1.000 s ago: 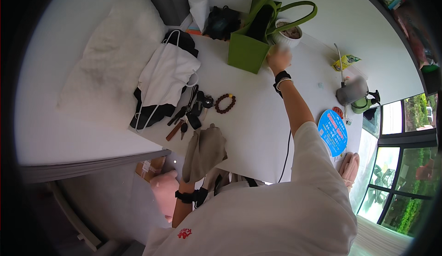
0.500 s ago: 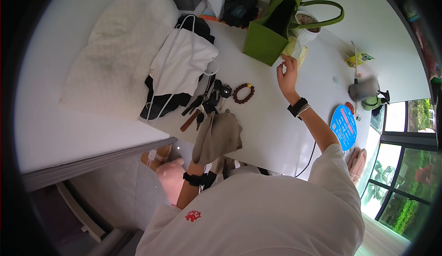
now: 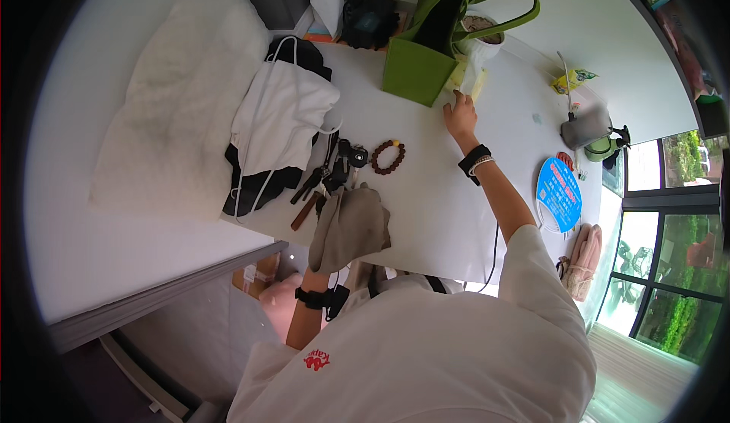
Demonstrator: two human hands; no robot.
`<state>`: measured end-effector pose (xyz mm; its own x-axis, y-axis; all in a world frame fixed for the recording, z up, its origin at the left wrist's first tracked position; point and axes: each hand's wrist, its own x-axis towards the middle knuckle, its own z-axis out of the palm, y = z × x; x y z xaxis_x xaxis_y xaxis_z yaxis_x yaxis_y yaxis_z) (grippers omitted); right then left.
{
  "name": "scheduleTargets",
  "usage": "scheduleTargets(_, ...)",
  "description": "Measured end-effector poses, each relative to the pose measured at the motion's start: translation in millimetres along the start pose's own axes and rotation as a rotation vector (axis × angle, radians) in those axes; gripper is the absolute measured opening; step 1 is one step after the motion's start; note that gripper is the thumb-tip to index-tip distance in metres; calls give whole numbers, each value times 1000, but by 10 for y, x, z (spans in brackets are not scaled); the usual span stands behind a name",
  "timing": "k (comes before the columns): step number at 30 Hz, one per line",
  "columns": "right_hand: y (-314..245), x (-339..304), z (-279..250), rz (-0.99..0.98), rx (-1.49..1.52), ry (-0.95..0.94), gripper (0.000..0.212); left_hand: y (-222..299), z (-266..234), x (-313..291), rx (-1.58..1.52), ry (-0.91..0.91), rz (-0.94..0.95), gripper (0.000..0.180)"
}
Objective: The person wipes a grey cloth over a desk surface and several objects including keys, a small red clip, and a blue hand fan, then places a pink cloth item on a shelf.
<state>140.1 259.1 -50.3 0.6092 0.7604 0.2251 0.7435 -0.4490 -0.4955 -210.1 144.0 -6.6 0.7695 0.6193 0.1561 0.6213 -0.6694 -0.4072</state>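
My right hand [image 3: 461,117] reaches across the white desk beside the green tote bag [image 3: 417,69]. Its fingers are closed at the lower end of a white tissue [image 3: 473,69], which rises over a yellow packet [image 3: 479,87]; the grip itself is small and hard to see. A taupe, soft cloth-like piece [image 3: 350,225] covers my left hand [image 3: 316,279] at the near desk edge, hiding its fingers. Just beyond it lie black keys and fobs [image 3: 350,155] with a brown strap [image 3: 306,212]. A dark red beaded bracelet [image 3: 388,157] rests to their right.
At left are white drawstring fabric [image 3: 285,111] over black fabric and a large cream cloth [image 3: 182,96]. A white pot [image 3: 490,39] stands behind the bag. A blue fan [image 3: 559,195], a grey cup-like container [image 3: 585,126] and a pink plush item [image 3: 584,263] lie right.
The white tissue now stands up above the yellow packet by my right hand, whose fingers have drawn in. The whole view has shifted slightly. My left hand stays under the taupe cloth.
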Motion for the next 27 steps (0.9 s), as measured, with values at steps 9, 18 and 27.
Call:
scheduleTargets(9, -155, -67, -287, -129, -146, 247, 37, -4, 218, -167, -251, -88, 21, 48)
scheduleTargets(18, -383, 124, -109, -139, 187, -75, 37, 79, 275, -220, -505, -8, -10, 45)
scheduleTargets(27, -102, 209, -159, -151, 15, -27, 37, 110, 207, -461, -757, -39, -191, 44)
